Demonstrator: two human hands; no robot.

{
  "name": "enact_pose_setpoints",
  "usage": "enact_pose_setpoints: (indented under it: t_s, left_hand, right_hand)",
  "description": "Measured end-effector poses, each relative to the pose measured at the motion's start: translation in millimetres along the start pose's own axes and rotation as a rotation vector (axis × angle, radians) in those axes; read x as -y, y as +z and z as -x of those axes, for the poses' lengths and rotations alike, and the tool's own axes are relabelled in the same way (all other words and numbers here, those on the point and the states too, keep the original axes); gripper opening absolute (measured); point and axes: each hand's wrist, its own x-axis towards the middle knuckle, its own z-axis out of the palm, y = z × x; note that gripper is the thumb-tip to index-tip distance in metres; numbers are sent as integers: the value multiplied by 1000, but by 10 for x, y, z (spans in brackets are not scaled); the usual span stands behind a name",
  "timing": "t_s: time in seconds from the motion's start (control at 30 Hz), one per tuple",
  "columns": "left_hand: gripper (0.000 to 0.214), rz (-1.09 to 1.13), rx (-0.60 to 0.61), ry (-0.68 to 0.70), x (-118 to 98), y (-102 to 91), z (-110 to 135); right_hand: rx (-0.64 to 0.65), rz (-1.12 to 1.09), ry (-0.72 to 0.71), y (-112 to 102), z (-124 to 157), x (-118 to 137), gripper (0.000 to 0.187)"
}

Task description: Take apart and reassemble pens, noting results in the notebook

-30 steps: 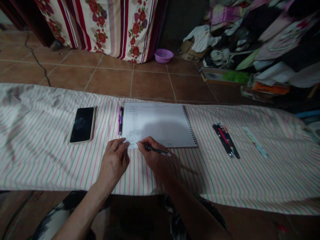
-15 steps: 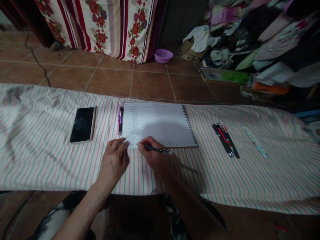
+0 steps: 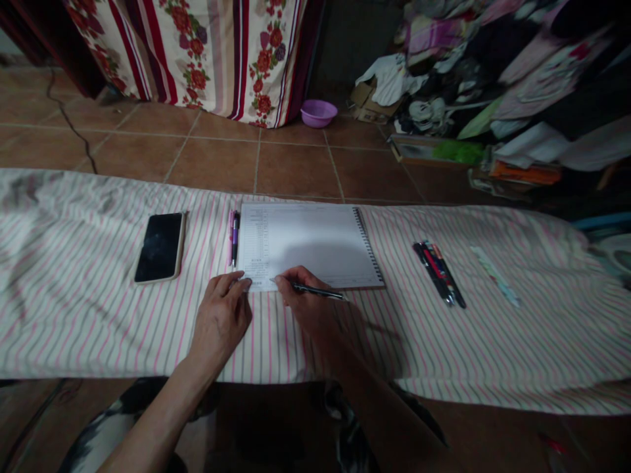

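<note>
From my end, the spiral notebook (image 3: 320,226) lies flat mid-length on the bench (image 3: 98,335), its far side close to the bench's far edge and its bound side toward the right end. My right hand (image 3: 306,305) is closed around a black pen (image 3: 320,291), angled at the page's near left corner; in this dim light I can't be sure whether the tip meets the paper. My left hand (image 3: 223,315) is loosely spread and, as far as I can see, grips nothing, its fingertips on that same corner. For neat pen work here, I'd have the left fingers press lightly and lie clear of the tip, since the hands sit near each other. I'd steady the right hand's heel on the bench and move only the fingers, as the print looks small. Two pens (image 3: 235,236) lie just beside the notebook; a phone (image 3: 160,246) rests farther toward the bench's left end.
</note>
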Motion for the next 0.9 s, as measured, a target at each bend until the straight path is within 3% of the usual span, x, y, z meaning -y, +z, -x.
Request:
enact_pose_setpoints:
  t_s: [0.2, 0.5, 0.9]
  left_hand:
    - [24, -41, -18, 10, -4, 11, 18]
    - [22, -104, -77, 3, -104, 9, 4]
    - [24, -15, -29, 151, -231, 141, 27]
  right_hand:
    - [-22, -85, 62, -75, 4, -18, 23]
    - [-78, -24, 54, -190, 39, -142, 21]
    - [-112, -32, 77, -304, 6, -182, 21]
